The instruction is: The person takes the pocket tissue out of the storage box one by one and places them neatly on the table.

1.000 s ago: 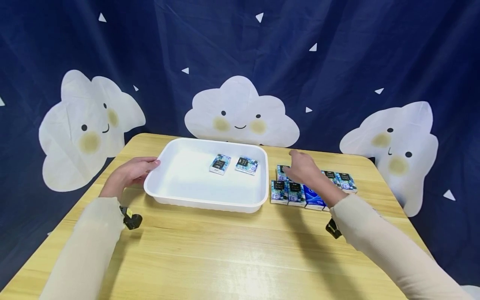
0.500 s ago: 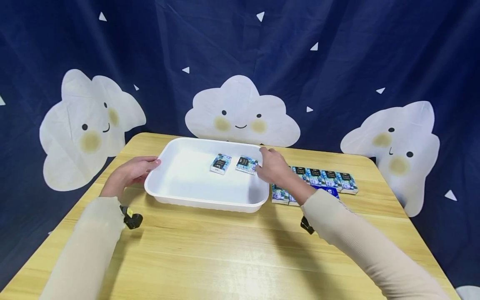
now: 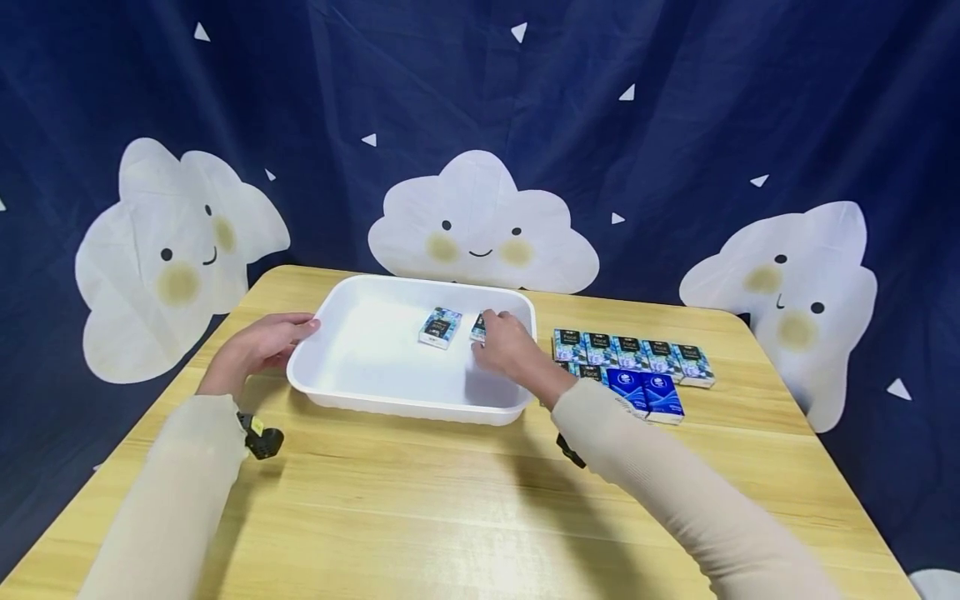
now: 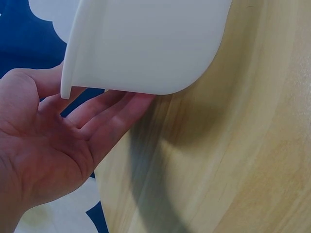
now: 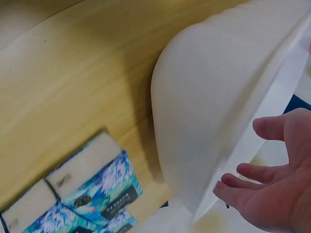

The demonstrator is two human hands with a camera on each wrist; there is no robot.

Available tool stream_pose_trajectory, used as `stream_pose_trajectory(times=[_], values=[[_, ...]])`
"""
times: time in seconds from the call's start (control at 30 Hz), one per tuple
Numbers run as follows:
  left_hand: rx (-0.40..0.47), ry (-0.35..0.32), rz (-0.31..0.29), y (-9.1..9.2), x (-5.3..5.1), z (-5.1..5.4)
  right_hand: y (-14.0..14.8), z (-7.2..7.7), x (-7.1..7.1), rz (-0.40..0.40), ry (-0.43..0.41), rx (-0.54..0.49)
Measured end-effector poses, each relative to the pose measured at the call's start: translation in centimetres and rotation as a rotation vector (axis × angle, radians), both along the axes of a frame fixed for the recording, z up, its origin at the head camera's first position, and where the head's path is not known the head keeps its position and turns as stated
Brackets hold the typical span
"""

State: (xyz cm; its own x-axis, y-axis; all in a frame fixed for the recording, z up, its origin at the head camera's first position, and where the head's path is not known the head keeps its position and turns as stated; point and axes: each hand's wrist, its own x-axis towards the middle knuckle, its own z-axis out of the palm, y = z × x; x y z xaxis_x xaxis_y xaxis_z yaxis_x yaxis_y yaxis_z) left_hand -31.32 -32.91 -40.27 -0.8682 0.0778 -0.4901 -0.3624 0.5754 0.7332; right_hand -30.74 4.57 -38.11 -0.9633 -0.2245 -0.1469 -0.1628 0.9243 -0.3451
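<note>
In the head view, a white plastic tray (image 3: 375,367) stands on the table. My left hand (image 3: 266,342) grips its left end; in the left wrist view the thumb is at the rim and the fingers (image 4: 109,119) are under the tray. Inside lies a floral tissue pack (image 3: 440,327). Right of it is a second tissue pack (image 3: 477,327), mostly hidden behind my right hand (image 3: 517,354), which is inside the tray. In the right wrist view the right thumb and fingers (image 5: 238,196) stand apart with nothing visible between them.
Right of the tray, tissue packs lie in two rows: several floral packs (image 3: 628,353) at the back, floral and blue packs (image 3: 663,397) in front. The wooden table (image 3: 420,500) reaches back to a dark blue curtain (image 3: 480,75) with clouds.
My right hand has moved left from above the tissue rows, past the tray's right rim, to the second pack inside. The left hand stays on the tray.
</note>
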Motion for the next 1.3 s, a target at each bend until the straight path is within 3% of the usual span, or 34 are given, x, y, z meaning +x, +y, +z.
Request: stream_pose_trajectory(times=[0.33,0.8,1.3], values=[[0.005,-0.003,-0.001,0.1,-0.1,-0.2,-0.2,-1.7,-0.5,-0.055,-0.134,0.065],[-0.001,-0.009,0.003,0.0,0.0,-0.2,0.0,-1.9,-0.3,-0.028,-0.129,0.078],[0.005,0.002,-0.005,0.0,0.3,0.1,0.0,-1.6,1.6,0.070,-0.103,0.148]])
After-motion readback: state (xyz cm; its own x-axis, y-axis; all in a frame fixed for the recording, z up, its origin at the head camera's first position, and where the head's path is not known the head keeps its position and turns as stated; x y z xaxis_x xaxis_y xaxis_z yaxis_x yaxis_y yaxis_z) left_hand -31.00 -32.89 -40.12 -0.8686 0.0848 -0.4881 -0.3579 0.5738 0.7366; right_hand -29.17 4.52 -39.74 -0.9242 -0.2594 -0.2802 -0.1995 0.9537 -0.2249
